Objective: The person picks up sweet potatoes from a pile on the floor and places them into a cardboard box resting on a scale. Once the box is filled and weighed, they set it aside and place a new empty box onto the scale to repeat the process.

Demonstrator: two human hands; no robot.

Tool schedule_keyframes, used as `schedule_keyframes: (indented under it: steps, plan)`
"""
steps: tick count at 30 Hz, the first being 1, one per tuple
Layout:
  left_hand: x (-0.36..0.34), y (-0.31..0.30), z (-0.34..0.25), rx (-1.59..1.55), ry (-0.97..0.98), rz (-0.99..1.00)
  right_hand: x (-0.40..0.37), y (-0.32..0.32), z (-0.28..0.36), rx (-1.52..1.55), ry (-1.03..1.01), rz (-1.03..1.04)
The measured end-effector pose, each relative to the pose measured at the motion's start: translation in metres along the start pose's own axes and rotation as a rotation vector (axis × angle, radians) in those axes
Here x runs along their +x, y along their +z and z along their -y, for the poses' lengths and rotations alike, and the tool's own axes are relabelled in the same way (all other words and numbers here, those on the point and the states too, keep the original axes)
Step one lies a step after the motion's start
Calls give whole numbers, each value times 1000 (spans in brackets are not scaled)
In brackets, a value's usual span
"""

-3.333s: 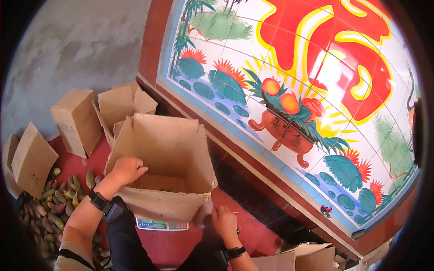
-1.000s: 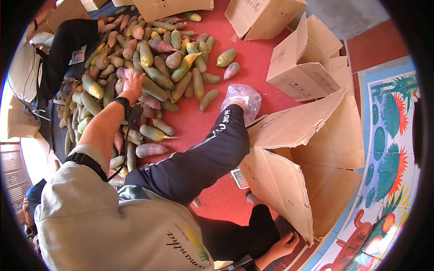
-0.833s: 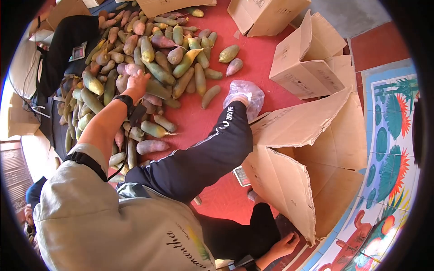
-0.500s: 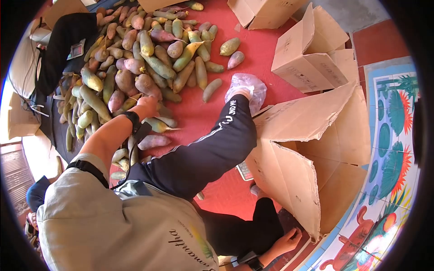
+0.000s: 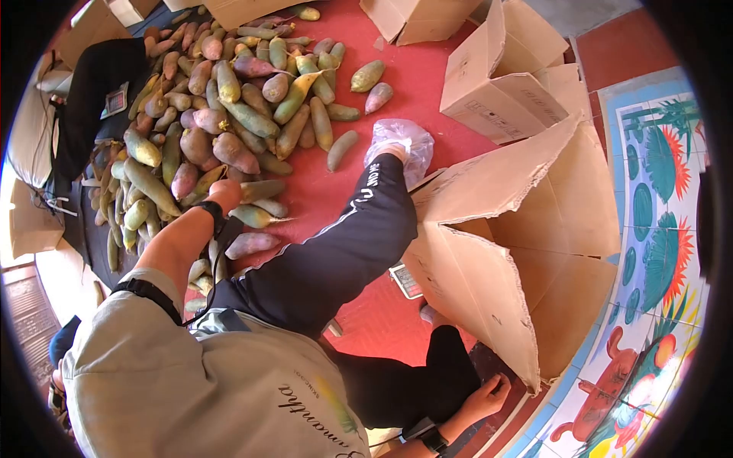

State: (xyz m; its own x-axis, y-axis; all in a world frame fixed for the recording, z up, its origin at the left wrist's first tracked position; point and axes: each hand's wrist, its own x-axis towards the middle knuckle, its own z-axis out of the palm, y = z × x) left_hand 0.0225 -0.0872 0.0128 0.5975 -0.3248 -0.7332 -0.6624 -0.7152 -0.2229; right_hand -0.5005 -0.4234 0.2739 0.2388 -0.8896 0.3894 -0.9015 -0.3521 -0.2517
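Note:
My left hand reaches into a large heap of green and pinkish radishes. Its fingers look curled over the near end of a green radish, partly hidden by the hand itself. Just below lie a green radish with a thin root and a pink one. My right hand holds nothing, its fingers loosely bent and apart, by my bent knee. Close beside it is the lower corner of a large open cardboard box.
More open cardboard boxes stand on the right and at the far edge. My bagged foot rests on the red floor. A scale display shows beside the large box; another device lies near black cloth. Painted tiles run along the right.
My left hand has drawn slightly back toward me over the heap. The whole view has shifted a little, so objects appear farther left. My right hand stays by the knee.

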Motion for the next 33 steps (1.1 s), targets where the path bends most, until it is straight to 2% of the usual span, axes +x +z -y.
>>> schedule_keyframes:
  steps: [1, 2, 5, 7, 9, 11, 12, 13, 15, 18, 19, 21, 23, 24, 25, 27, 29, 30, 31, 33]
  plan:
    - [2, 4, -2, 72, 32, 11, 0, 0, 0, 2, -9, -5]
    - [-17, -16, -6, -70, -44, 3, 0, -1, 1, -4, -3, -15]
    - [-13, -8, -6, -225, -68, -51, -1, 0, 2, -4, 86, -2]
    - [-17, -17, -14, -173, 16, -2, -1, 2, -1, -14, -3, -30]
    - [-6, -18, -19, -97, 138, -19, -1, 0, 6, 45, 62, -13]
    - [1, -23, -20, -265, 183, -150, -1, 1, 7, 69, 36, -44]
    - [3, -31, -19, -127, 329, -234, -1, 1, 10, 74, 45, -58]
    - [6, -39, -19, -111, 352, -247, -1, -2, 15, 74, 48, -49]
    - [10, -57, -23, -418, 280, -244, -3, 0, 11, 77, 7, -92]
    - [-22, -97, -27, -798, 397, -297, -5, -2, 11, 78, 63, -80]
    - [-30, -107, -28, -778, 418, -306, -6, -1, 10, 92, 57, -97]
    - [-48, -134, -30, -1147, 418, -323, -6, -3, 14, 104, 89, -96]
    - [-77, -170, -35, -1226, 563, -455, -7, -5, 16, 117, 112, -91]
    - [-115, -204, -44, -1278, 402, -368, -6, -6, 17, 131, 105, -90]
    - [-119, -216, -39, -1364, 522, -398, -6, -6, 18, 145, 97, -88]
    - [-143, -249, -47, -1427, 760, -637, -8, -4, 16, 170, 82, -127]
    - [-172, -282, -50, -1429, 727, -809, -8, -3, 16, 166, 101, -121]
    - [-185, -296, -49, -1420, 794, -831, -7, -3, 18, 167, 75, -145]
    - [-197, -309, -48, -1550, 838, -775, -7, -2, 18, 169, 83, -157]
    - [-216, -340, -47, -1600, 970, -880, -6, 1, 16, 161, 15, -171]
